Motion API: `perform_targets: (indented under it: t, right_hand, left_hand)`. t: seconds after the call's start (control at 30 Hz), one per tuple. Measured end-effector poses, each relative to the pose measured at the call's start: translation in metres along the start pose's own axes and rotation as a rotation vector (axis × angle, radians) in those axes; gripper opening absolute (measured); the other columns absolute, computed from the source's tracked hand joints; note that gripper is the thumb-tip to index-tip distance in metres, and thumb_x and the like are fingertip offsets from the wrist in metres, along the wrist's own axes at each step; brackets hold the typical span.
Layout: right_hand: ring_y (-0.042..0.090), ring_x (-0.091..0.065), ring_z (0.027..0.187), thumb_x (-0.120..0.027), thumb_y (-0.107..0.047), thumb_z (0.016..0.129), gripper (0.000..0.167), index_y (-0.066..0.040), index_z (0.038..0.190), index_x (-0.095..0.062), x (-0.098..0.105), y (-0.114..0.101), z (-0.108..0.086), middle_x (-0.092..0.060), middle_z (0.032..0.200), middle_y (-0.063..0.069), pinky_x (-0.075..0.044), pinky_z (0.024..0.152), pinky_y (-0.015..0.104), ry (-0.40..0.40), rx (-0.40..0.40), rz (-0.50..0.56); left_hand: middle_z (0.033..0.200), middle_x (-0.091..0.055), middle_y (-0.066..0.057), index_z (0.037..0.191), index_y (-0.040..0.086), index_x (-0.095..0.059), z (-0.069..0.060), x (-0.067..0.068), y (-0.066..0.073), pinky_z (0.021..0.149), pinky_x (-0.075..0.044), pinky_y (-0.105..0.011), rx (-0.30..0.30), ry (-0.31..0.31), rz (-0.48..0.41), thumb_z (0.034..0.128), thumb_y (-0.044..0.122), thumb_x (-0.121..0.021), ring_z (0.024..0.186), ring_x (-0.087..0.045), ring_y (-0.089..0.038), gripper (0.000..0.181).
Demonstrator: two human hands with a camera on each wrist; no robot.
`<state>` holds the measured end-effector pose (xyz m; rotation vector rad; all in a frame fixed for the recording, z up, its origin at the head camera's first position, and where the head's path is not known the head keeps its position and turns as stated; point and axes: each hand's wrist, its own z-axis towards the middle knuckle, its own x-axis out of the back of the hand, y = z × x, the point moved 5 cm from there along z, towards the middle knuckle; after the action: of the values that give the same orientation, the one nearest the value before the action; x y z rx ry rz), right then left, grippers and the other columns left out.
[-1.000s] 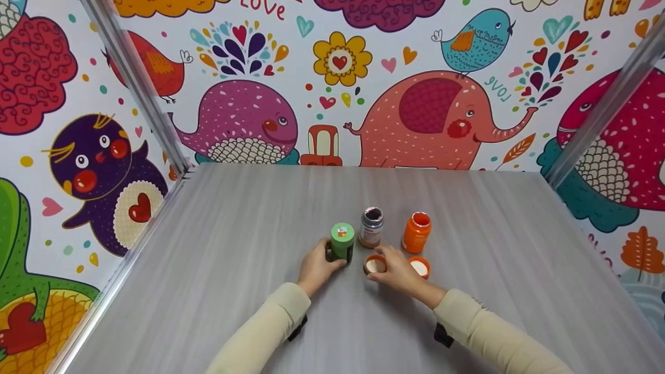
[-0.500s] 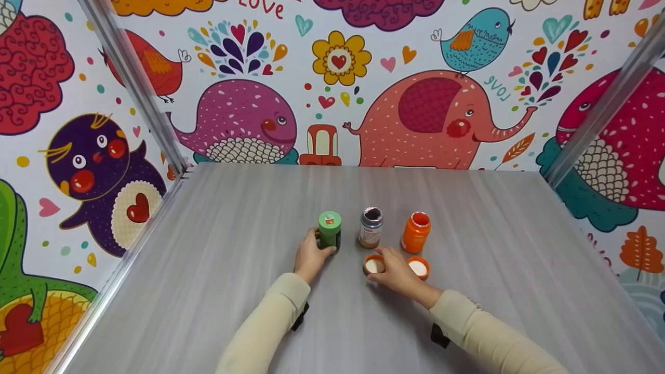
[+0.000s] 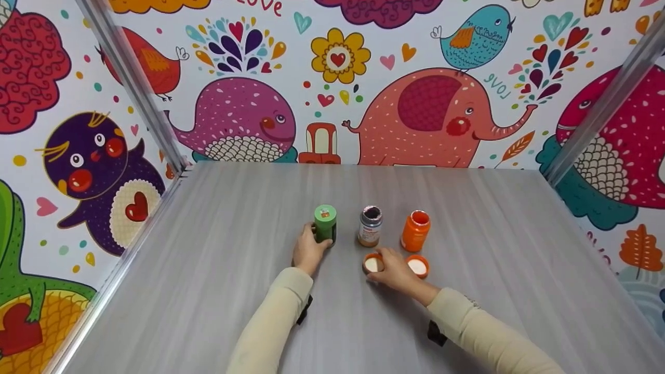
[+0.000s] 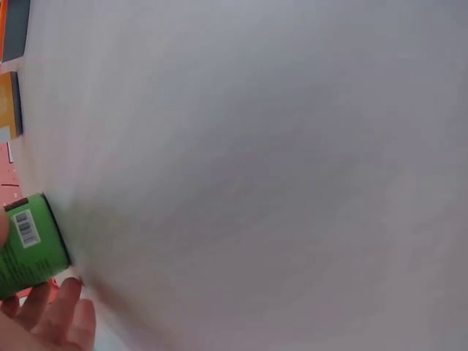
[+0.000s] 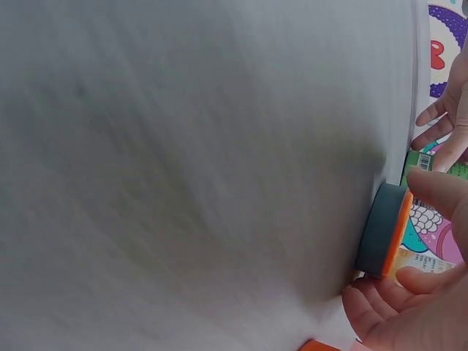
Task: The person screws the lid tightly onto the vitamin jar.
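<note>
On the table, a green jar [image 3: 326, 218] with a small sticker on its top stands upright. My left hand [image 3: 308, 252] holds it low, thumb on the near side and fingers round the left; in the left wrist view the jar [image 4: 33, 252] shows a barcode. To the right, an open grey jar [image 3: 370, 228] and an open orange jar [image 3: 416, 232] stand upright. My right hand [image 3: 394, 271] grips a lid [image 3: 373, 264] lying inside up on the table. The right wrist view shows this lid [image 5: 384, 230] as dark grey with an orange edge, between thumb and fingers.
An orange lid [image 3: 417, 267] with a white inside lies beside the right hand, in front of the orange jar. The grey table [image 3: 234, 218] ends at a patterned back wall [image 3: 332, 93], with a metal edge [image 3: 117, 270] along the left.
My left hand has moved the green jar to the left and back, away from the grey jar. The right hand and its lid stay almost where they were.
</note>
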<state>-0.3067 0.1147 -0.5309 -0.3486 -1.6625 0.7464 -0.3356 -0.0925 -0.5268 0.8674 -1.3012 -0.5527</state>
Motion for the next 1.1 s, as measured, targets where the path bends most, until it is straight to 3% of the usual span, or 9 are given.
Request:
perform_targets:
  t: [0.33,0.5,0.63,0.77,0.83,0.9,1.0,1.1]
  right_hand:
    - [0.037,-0.049,0.103,-0.080,-0.016,0.068,0.060,0.009,0.115,-0.051,-0.001,-0.001,0.002,-0.056,0.108,0.022,-0.040,0.091,0.048,0.033,0.070,-0.077]
    - [0.037,-0.050,0.101,-0.081,-0.016,0.066,0.059,0.009,0.112,-0.053,-0.001,-0.001,0.001,-0.058,0.105,0.021,-0.039,0.089,0.048,0.056,0.087,-0.107]
    - [0.034,-0.048,0.102,-0.080,-0.017,0.068,0.058,0.007,0.114,-0.053,-0.003,0.002,0.002,-0.056,0.106,0.019,-0.040,0.089,0.046,0.032,0.031,-0.100]
    - [0.031,-0.047,0.100,-0.079,-0.019,0.069,0.057,0.005,0.114,-0.053,-0.004,0.003,0.003,-0.055,0.105,0.016,-0.041,0.088,0.044,0.010,-0.007,-0.102]
    - [0.030,-0.047,0.099,-0.079,-0.020,0.070,0.057,0.005,0.114,-0.053,-0.004,0.003,0.002,-0.055,0.104,0.016,-0.041,0.087,0.043,0.011,-0.004,-0.109]
    - [0.029,-0.047,0.097,-0.079,-0.020,0.070,0.056,0.005,0.114,-0.053,-0.004,0.002,0.001,-0.055,0.103,0.016,-0.042,0.086,0.043,0.015,0.005,-0.128]
    - [0.028,-0.048,0.094,-0.078,-0.021,0.071,0.055,0.005,0.113,-0.054,-0.003,0.001,-0.002,-0.055,0.100,0.014,-0.044,0.084,0.041,0.026,0.034,-0.178]
    - [0.027,-0.049,0.091,-0.078,-0.024,0.072,0.053,0.005,0.111,-0.055,-0.002,0.000,-0.006,-0.055,0.097,0.013,-0.044,0.081,0.040,0.027,0.072,-0.238]
  left_hand:
    - [0.114,-0.060,-0.014,0.123,0.004,-0.049,-0.001,0.004,0.000,0.089,-0.045,-0.041,-0.018,0.040,0.035,0.0754,0.021,-0.075,0.104,-0.058,-0.028,0.056]
    - [0.098,-0.064,-0.014,0.107,0.001,-0.057,-0.005,0.011,0.003,0.076,-0.049,-0.042,-0.027,0.019,0.160,0.0739,0.025,-0.075,0.089,-0.061,-0.029,0.045]
    - [0.084,-0.066,-0.016,0.085,-0.001,-0.063,-0.012,0.012,0.011,0.064,-0.050,-0.045,-0.057,-0.053,0.358,0.0755,0.021,-0.069,0.076,-0.063,-0.030,0.025]
    - [0.086,-0.067,-0.016,0.087,-0.002,-0.066,-0.019,0.002,0.023,0.063,-0.051,-0.045,-0.060,-0.223,0.479,0.0752,0.018,-0.069,0.076,-0.063,-0.029,0.023]
    - [0.080,-0.066,-0.011,0.083,-0.001,-0.065,-0.022,-0.004,0.030,0.060,-0.049,-0.039,-0.055,-0.310,0.468,0.0763,0.019,-0.069,0.070,-0.060,-0.023,0.021]
    - [0.073,-0.061,-0.007,0.078,0.001,-0.063,-0.023,-0.011,0.037,0.056,-0.044,-0.033,-0.057,-0.364,0.402,0.0773,0.019,-0.069,0.063,-0.053,-0.018,0.019]
    - [0.077,-0.062,-0.007,0.082,0.000,-0.063,-0.022,-0.019,0.047,0.061,-0.045,-0.031,-0.088,-0.378,0.294,0.0789,0.016,-0.066,0.067,-0.055,-0.018,0.017]
    - [0.102,-0.065,-0.014,0.106,-0.002,-0.061,-0.020,-0.027,0.054,0.079,-0.049,-0.037,-0.094,-0.366,0.197,0.0826,0.017,-0.064,0.090,-0.061,-0.024,0.030]
